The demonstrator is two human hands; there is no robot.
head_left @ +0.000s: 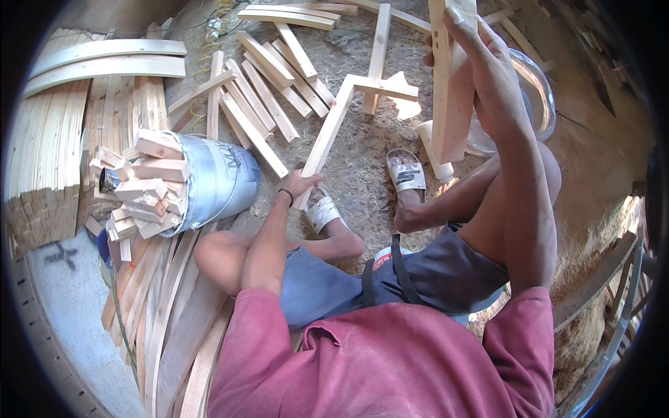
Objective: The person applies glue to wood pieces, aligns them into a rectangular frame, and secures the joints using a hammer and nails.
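The right hand point(481, 52) is closed around a thick wooden board point(451, 90), fingers wrapped over its upper part, holding it upright on the right of the scene, its lower end hanging above the sawdust-covered floor point(362, 167) just beside the person's right sandalled foot point(406, 171). The left hand point(301, 184) is clamped on the near end of a long wooden piece point(334, 125), which slants away from it and joins a shorter crosspiece at its far end, making an angled frame that lies on the floor. The left hand sits just beside the left sandalled foot point(322, 212). To the left, a grey bucket point(219, 181) lies tipped on its side, packed with short wood blocks point(143, 184) spilling from its mouth. Far of the frame, loose wooden slats point(268, 90) lie scattered. Curved wooden strips point(104, 59) are stacked at the far left, and more lie under the person's left leg. A clear round bowl point(540, 90) sits behind the right arm.
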